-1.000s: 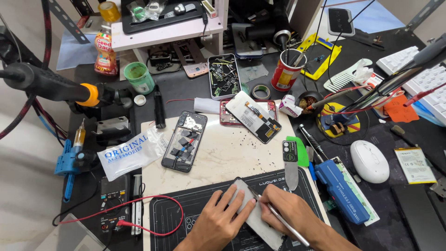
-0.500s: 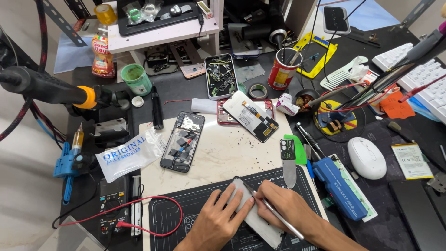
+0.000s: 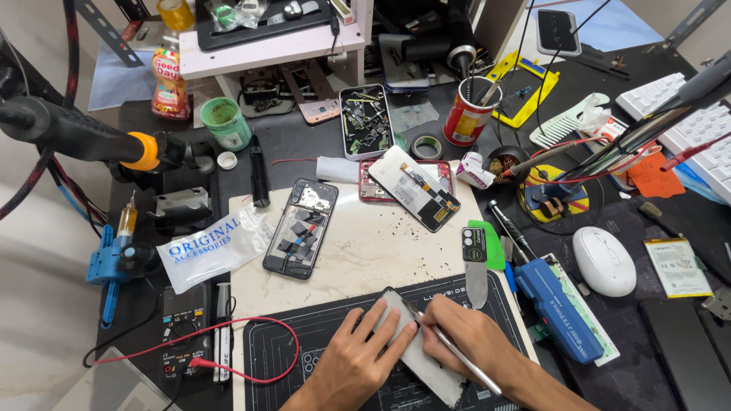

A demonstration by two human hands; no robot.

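My left hand (image 3: 358, 358) presses flat on a grey phone panel (image 3: 417, 352) lying on the black work mat (image 3: 304, 342) at the front of the bench. My right hand (image 3: 468, 342) holds a thin metal tool (image 3: 457, 358) like a pen, its tip against the panel's upper edge. Farther back on the pale slab (image 3: 373, 251) lies an opened phone body (image 3: 301, 227) with bare parts showing. Another opened phone (image 3: 422, 186) rests on a red phone frame (image 3: 373, 189).
A metal scraper (image 3: 475, 262) and a blue tool (image 3: 560, 308) lie right of the mat, with a white mouse (image 3: 604, 260) beyond. A clear plastic bag (image 3: 213, 247), red wire (image 3: 228, 358), parts tray (image 3: 365, 122), red can (image 3: 470, 114) and green cup (image 3: 226, 123) crowd the bench.
Both hands stay on the grey panel; the tool tip has shifted slightly along its edge. The view has tilted a little.
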